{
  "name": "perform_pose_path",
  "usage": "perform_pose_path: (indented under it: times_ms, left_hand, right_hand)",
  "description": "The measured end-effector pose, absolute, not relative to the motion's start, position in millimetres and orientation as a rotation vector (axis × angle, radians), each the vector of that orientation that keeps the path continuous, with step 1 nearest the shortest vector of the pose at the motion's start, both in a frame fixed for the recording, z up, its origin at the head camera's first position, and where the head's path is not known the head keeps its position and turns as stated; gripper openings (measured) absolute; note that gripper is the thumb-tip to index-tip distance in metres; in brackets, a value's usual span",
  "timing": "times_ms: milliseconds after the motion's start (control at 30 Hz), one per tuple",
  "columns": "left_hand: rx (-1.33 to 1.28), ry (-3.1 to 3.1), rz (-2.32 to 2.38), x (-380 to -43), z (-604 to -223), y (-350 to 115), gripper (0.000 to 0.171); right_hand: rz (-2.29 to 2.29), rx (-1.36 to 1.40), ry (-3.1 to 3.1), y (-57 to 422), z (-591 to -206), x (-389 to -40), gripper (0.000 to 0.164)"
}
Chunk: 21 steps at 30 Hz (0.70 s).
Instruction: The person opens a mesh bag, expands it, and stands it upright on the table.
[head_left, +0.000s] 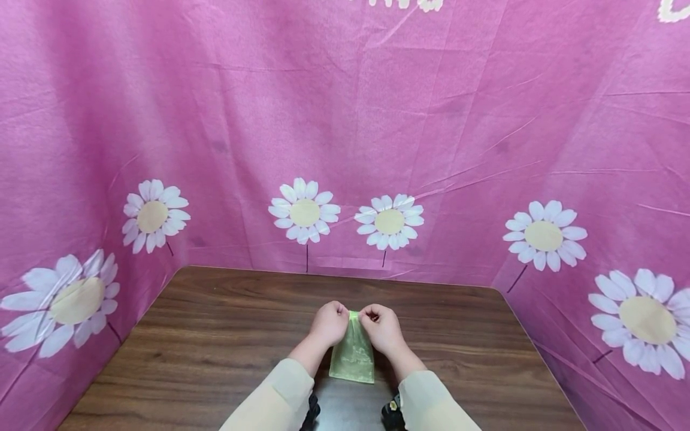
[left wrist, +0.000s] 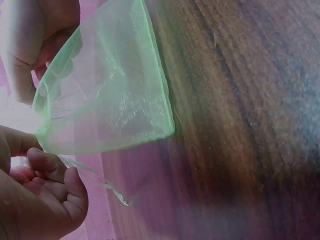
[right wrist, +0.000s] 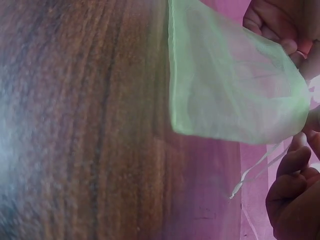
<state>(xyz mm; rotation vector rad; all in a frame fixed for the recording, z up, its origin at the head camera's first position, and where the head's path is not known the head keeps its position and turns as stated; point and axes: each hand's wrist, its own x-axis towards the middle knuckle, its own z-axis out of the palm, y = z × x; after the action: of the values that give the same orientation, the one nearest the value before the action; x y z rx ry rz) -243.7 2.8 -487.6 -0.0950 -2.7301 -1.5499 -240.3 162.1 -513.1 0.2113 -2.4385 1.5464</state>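
A sheer light-green organza drawstring bag (head_left: pixel 353 360) hangs from both hands, its closed bottom pointing toward the person. My left hand (head_left: pixel 330 324) pinches one side of the gathered mouth between thumb and finger. On the other side, my right hand (head_left: pixel 382 328) pinches the mouth the same way, close to the left. Through the thin fabric no contents show. In the left wrist view a thin drawstring loop (left wrist: pixel 119 195) dangles beside the left hand. Another drawstring loop (right wrist: pixel 241 184) hangs by the right hand in the right wrist view.
A dark wood-grain table (head_left: pixel 226 323) lies under the hands. Behind and beside it hangs a pink cloth (head_left: pixel 345 131) printed with white daisies. Below each pale sleeve (head_left: pixel 280 389) a black wrist device (head_left: pixel 393 413) partly shows.
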Motion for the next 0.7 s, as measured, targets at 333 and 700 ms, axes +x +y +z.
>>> perform_pose_path:
  times_ms: [333, 700]
  left_hand:
    - [-0.116, -2.696, -1.505, -241.2, -488.9, 1.7, 0.016]
    - [-0.121, -2.692, -1.465, -238.4, -487.3, -4.3, 0.016]
  right_hand:
    - [1.56, 0.165, -2.391, 160.9, -513.6, -241.3, 0.007]
    - [1.564, 0.143, -2.403, 158.4, -512.7, -241.0, 0.008]
